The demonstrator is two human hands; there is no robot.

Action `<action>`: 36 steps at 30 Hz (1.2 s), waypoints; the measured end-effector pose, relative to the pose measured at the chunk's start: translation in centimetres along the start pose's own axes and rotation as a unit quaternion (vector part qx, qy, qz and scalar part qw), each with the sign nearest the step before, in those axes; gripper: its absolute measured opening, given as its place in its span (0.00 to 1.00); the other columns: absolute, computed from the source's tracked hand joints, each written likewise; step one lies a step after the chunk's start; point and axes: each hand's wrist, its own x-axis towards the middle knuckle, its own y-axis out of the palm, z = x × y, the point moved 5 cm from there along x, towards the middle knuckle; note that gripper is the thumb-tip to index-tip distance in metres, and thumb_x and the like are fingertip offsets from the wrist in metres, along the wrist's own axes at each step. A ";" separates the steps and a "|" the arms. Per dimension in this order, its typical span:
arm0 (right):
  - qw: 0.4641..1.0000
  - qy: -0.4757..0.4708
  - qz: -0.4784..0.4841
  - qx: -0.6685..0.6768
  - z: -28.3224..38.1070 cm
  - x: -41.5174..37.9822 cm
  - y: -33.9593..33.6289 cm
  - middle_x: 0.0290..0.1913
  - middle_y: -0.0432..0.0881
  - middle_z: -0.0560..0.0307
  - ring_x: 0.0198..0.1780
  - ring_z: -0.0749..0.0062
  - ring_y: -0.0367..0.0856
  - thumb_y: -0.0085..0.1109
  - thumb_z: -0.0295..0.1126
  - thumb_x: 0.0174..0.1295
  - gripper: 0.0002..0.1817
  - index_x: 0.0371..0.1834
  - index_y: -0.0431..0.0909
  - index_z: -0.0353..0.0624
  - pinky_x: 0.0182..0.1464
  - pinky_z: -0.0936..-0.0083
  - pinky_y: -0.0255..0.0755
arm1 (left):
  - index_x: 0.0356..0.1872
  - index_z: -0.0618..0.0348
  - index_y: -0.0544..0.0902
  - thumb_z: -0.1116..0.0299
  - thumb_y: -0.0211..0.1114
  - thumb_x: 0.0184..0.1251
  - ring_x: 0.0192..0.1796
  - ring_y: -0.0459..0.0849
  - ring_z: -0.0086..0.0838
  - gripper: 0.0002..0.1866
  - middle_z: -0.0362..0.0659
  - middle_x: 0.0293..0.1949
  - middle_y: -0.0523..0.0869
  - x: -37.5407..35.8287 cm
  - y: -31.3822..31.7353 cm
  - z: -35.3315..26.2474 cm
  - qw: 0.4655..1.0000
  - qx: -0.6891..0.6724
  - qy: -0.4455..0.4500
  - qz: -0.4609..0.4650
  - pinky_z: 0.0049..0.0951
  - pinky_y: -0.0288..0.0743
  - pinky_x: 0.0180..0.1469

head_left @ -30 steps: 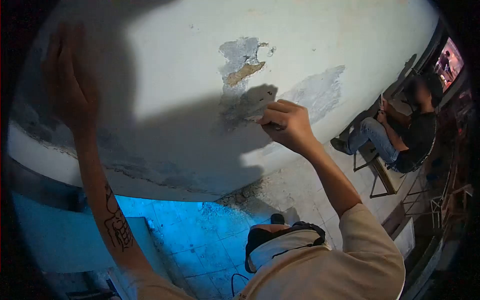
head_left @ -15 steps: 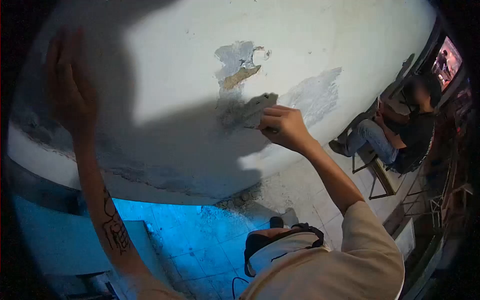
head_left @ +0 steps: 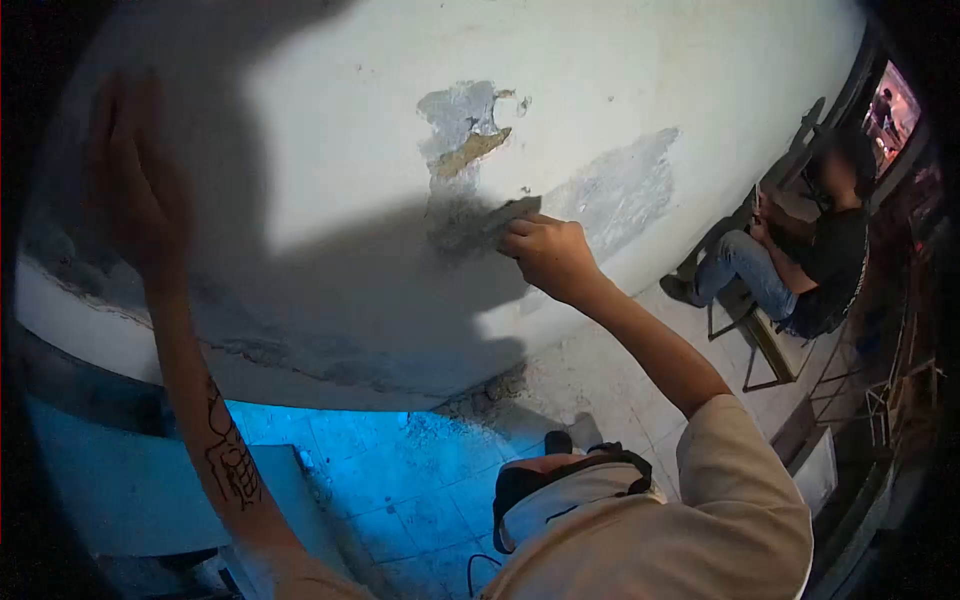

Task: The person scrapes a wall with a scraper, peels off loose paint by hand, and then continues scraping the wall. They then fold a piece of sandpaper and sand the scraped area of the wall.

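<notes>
My left hand (head_left: pixel 140 185) rests on the shaded left part of a white wall (head_left: pixel 340 130), fingers stretched out and nothing in them. Lower right of the wall's middle, my right hand (head_left: pixel 552 255) is closed close against the surface. Its fingers wrap a thin blade-like tool that they now hide. Just left of that hand lies a grey bare patch (head_left: pixel 462 110), where paint has come off around a tan spot (head_left: pixel 475 152). A broader grey scuffed area (head_left: pixel 630 185) spreads to the right of it. My right hand's shadow falls over the lower edge of the bare patch.
A person (head_left: pixel 800 240) in dark clothes sits on a low metal-legged seat (head_left: pixel 765 350) by the wall at right. Crumbled debris (head_left: pixel 490 395) lies along the wall's foot on the tiled floor (head_left: pixel 430 500), partly lit blue. A pale ledge (head_left: pixel 170 480) stands at lower left.
My right hand has shifted slightly left and turned at the wall, and the thin tip that stuck out from its fingers no longer shows. My left hand stays in place.
</notes>
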 end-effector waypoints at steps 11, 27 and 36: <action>0.992 -0.020 0.108 -0.061 1.0 -0.9 2.6 0.29 0.77 0.65 0.35 0.71 0.80 0.59 0.27 0.46 0.03 0.24 0.77 0.48 0.27 0.72 0.73 | 0.58 0.55 0.74 0.70 0.44 0.73 0.62 0.72 0.38 0.17 0.43 0.58 0.76 0.3 0.0 -0.6 1.000 0.028 0.006 0.011 0.36 0.67 0.62; 0.990 0.035 0.132 -0.036 1.0 0.1 4.6 0.29 0.77 0.65 0.37 0.71 0.80 0.59 0.28 0.46 0.02 0.23 0.77 0.49 0.26 0.71 0.73 | 0.57 0.54 0.75 0.70 0.45 0.73 0.62 0.71 0.37 0.16 0.43 0.59 0.75 -0.6 0.4 0.0 1.000 -0.002 -0.005 -0.009 0.35 0.66 0.62; 0.998 0.037 0.041 0.004 1.3 -0.3 3.1 0.27 0.75 0.64 0.33 0.68 0.79 0.58 0.25 0.44 0.04 0.23 0.73 0.48 0.26 0.69 0.73 | 0.57 0.52 0.75 0.69 0.43 0.73 0.63 0.70 0.37 0.17 0.43 0.59 0.75 -0.6 0.2 -0.1 1.000 -0.010 -0.012 -0.019 0.37 0.65 0.63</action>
